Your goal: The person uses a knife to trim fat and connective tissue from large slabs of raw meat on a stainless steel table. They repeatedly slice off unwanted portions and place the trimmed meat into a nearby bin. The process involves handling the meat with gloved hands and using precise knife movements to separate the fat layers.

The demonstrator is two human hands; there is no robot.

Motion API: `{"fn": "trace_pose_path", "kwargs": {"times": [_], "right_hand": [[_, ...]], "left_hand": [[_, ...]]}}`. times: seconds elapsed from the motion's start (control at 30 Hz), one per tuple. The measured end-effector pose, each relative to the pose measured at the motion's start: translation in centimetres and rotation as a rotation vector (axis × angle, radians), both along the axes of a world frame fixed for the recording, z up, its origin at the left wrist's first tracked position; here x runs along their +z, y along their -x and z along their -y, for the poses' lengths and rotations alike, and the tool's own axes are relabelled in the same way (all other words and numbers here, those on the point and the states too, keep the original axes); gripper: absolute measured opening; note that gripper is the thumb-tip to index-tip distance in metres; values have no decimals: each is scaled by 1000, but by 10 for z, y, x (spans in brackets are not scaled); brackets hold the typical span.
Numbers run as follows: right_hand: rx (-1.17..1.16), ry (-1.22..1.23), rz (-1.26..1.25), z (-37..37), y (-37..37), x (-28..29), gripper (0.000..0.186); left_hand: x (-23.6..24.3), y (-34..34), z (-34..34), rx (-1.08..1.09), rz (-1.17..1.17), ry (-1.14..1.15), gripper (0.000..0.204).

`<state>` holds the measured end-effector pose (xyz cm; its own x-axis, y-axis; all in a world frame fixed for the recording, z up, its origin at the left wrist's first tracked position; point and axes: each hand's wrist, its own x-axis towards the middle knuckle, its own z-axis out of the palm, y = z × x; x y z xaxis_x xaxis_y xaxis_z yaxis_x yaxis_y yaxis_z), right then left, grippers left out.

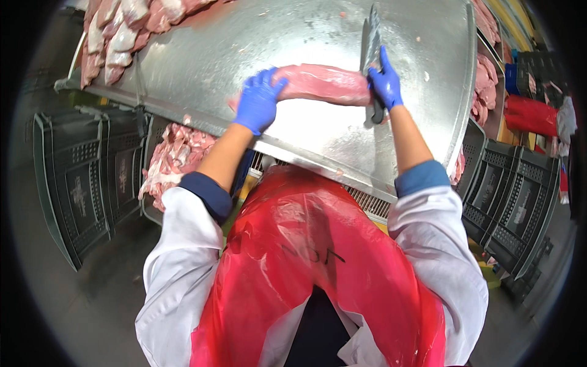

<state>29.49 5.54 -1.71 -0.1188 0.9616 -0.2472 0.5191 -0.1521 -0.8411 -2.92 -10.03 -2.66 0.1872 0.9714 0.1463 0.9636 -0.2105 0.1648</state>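
Observation:
A long, boneless pink meat loin (324,84) lies crosswise on the steel worktable (275,37). My left hand (257,103), in a blue glove, grips its left end with the fingers over the top. At the other end, my right hand (385,84), also gloved in blue, is closed around the black handle of a knife (373,40). The broad blade points away from me, raised beside the loin's right end, with its reflection or shadow on the steel. The index finger stretches along the knife. Some of the handle shows below the palm.
Pale meat pieces (125,37) are piled at the table's far left. Below the left edge stands a crate of meat trimmings (174,153). Dark plastic crates (79,183) flank me, with others (504,196) on the right. More meat (485,85) sits beyond the table's right edge.

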Motion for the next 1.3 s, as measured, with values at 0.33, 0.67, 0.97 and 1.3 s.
{"fn": "trace_pose_path", "kwargs": {"times": [0.33, 0.67, 0.97, 1.3], "right_hand": [[607, -87, 303, 7, 10, 38, 68], [757, -41, 579, 32, 34, 44, 65], [697, 40, 564, 117, -89, 54, 75], [732, 55, 479, 27, 20, 35, 80]], "left_hand": [[-40, -95, -65, 171, 347, -193, 56], [-32, -107, -76, 215, 325, -172, 56], [-30, -107, -75, 260, 307, -114, 51], [-34, -95, -75, 142, 329, -155, 48]]}}
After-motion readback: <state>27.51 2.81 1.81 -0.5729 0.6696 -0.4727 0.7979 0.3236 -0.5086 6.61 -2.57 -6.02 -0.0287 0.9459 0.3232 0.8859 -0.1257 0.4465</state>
